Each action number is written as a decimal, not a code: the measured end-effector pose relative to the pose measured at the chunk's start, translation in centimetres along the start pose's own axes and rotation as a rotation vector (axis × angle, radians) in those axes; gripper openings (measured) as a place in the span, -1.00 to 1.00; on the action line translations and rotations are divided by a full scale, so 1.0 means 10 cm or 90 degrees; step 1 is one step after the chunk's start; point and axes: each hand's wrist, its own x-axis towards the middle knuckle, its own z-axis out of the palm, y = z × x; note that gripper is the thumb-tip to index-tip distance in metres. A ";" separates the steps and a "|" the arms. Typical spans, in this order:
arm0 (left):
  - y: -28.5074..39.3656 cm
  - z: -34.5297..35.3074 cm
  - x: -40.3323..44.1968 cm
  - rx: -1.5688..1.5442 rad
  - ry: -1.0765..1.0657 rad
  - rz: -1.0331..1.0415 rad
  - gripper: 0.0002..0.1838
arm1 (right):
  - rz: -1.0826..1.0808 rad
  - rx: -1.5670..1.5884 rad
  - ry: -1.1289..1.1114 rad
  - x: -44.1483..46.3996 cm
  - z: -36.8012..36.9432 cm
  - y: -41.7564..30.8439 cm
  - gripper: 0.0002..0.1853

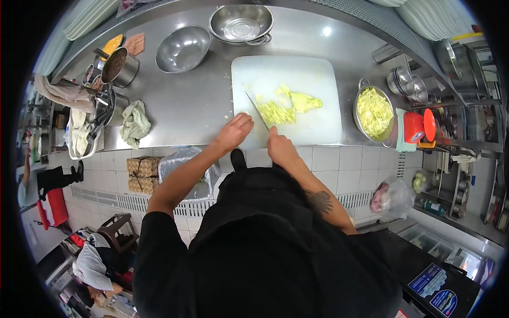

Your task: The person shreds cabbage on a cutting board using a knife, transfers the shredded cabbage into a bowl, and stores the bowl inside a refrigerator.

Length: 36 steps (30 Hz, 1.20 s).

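Note:
My right hand [281,148] is wrapped round the handle of a kitchen knife [254,107], whose blade lies slantwise over the white cutting board [323,130]. To the right of the blade is a heap of shredded cabbage [278,113], and a larger pale green cabbage leaf [306,102] lies just beyond it. Near the board's left edge, left of the knife, is my left hand [236,130] with its fingers curled together. Whether anything is in those fingers cannot be made out.
A colander of shredded cabbage [374,114] stands right of the board, beside a red kitchen scale [414,127]. Behind are a steel bowl [183,49] and a steel colander [241,24]. A cloth [135,124] and pots sit left. Two other people are farther left.

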 end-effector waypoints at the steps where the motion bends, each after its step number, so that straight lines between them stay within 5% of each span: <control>1: 0.02 -0.01 0.01 0.005 0.020 -0.025 -0.81 | 0.001 0.001 0.000 -0.03 -0.04 -0.03 -0.72; 36: -0.25 -0.06 -0.01 0.009 -0.014 0.014 -0.81 | -0.062 -0.015 0.068 -0.07 0.33 -0.14 -0.81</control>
